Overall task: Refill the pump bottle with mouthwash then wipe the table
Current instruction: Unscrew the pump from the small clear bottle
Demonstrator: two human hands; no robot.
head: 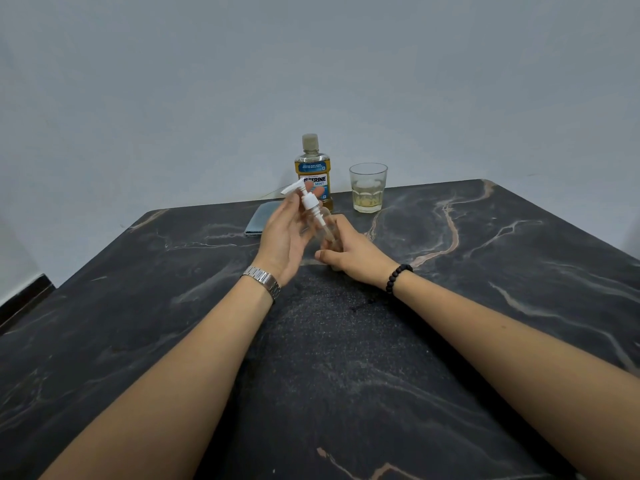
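Your right hand [349,252] grips the pump bottle [325,230] steady (mid-table) so your left hand [282,233], fingers curled on its pump head [306,199], can unscrew it.

The dark marbled bench [485,271] carries a mouthwash bottle [313,174], a glass [367,188] and a folded cloth [258,221] near the frame's upper centre.

One wide-angle view from the person's head, facing forward and down across the dark surface [485,271] toward the wall [311,64]; both forearms reach in from the bottom edge, the hands meeting near mid-frame, the far edge well beyond
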